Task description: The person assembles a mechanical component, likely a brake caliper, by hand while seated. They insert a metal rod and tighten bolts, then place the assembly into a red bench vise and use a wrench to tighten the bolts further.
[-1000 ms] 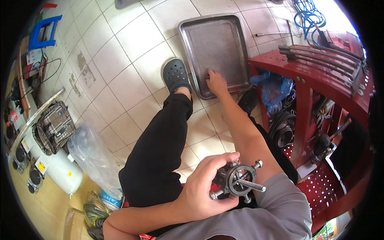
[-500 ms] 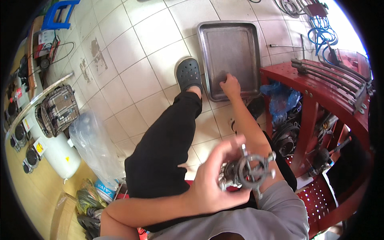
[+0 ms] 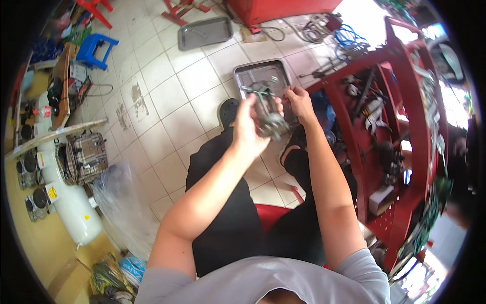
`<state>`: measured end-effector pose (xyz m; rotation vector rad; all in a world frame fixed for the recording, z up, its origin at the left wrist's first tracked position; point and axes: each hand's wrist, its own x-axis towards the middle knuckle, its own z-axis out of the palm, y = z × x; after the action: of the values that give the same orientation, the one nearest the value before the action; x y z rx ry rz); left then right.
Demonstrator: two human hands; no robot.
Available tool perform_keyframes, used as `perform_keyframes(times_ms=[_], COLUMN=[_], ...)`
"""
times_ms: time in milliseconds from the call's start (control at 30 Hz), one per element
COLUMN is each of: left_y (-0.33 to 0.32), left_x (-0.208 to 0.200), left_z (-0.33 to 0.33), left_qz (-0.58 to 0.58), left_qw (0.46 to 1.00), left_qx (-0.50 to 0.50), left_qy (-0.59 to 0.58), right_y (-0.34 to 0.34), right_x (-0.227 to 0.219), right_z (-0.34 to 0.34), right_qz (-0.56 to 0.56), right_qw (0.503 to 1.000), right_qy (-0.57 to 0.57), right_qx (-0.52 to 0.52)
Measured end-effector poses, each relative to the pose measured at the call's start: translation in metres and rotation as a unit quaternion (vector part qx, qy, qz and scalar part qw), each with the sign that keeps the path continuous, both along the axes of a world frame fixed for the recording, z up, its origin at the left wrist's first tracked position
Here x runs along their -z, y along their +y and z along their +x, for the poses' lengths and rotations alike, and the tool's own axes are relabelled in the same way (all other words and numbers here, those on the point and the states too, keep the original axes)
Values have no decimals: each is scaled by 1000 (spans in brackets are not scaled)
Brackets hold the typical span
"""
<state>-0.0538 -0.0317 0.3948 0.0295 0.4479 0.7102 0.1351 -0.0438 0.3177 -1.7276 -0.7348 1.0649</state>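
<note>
My left hand [image 3: 248, 129] is wrapped round a grey metal mechanical part [image 3: 272, 120], open-framed, with a ring and several protruding pins. It is held up in front of me, over the near end of a shallow metal tray [image 3: 236, 76] on the floor. Close to the part's right side is my right hand [image 3: 302, 106], its fingers pinched together. Whatever those fingertips hold is too small and blurred to make out. Motion smears the part's finer details, and the part hides some of the tray.
A red metal rack [image 3: 362, 152] full of tools and parts stands close on my right. Beyond the tray lie a second grey tray [image 3: 215, 33] and a red cabinet [image 3: 283, 10]. On the left are a blue stool [image 3: 96, 50], a white tank [image 3: 76, 215] and a clear plastic bag [image 3: 119, 200].
My left hand has carried the metal part forward, away from my body. My right hand has come up out of the tray to the part. The view has tilted upward.
</note>
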Motion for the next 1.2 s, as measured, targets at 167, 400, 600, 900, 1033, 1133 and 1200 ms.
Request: perform_keyframes(times_ms=[167, 400, 600, 900, 1033, 1133, 1200], left_y=[-3, -68, -182, -254, -252, -241, -237], left_x=[10, -72, -150, -213, -231, -223, -211], left_z=[-12, -43, -89, -106, -100, -99, -98], left_qz=[-7, 430, 738, 741, 853, 862, 850], left_qw=[999, 883, 652, 667, 511, 485, 505], left_qx=[41, 101, 72, 48, -66, -103, -100], left_qy=[15, 160, 156, 58, 80, 104, 111], right_y=[-82, -213, -294, -380, -393, -397, -396], right_x=[-118, -250, -340, -397, -401, -390, -383], right_z=[-30, -65, -128, -173, -179, -180, -180], right_qz=[123, 280, 389, 526, 515, 509, 512], right_qw=[992, 960, 913, 766, 771, 780, 782], right_qy=[26, 15, -120, -365, -374, -364, -353], right_qx=[27, 31, 3, -61, -32, -22, -39])
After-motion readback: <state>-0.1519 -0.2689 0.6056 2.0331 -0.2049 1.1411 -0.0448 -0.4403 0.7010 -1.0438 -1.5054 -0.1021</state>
